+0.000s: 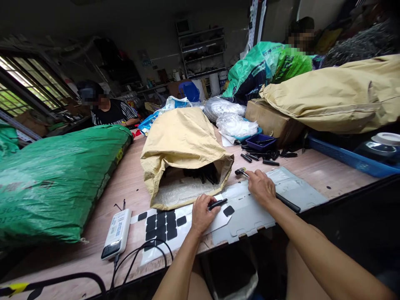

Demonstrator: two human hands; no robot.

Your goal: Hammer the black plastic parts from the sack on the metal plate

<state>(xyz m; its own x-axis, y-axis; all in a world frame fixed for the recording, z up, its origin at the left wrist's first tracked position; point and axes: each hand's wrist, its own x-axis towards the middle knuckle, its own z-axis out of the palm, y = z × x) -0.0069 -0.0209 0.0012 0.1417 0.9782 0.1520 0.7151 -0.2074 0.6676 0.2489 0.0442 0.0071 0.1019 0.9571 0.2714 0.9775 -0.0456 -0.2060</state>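
My left hand (203,213) is closed around a short black handle-like piece (218,203), held over a white sheet. My right hand (261,187) grips a small hammer (289,203); its head and metal shaft stick out in front of the fingers and its black grip trails behind. Beneath the right hand lies a grey plastic board (240,216). Several black square pads (161,225) stick to the white sheet (184,237), and a loose square pad (229,211) is just right of my left hand. Dark pieces show inside the open paper sack (184,137) ahead.
Loose black handles (271,162) lie near a purple tray (261,141) at the back right. A white power bank (116,233) with black cables is at front left, beside a green sack (56,183). A blue tray (346,156) stands right. Two people sit beyond the table.
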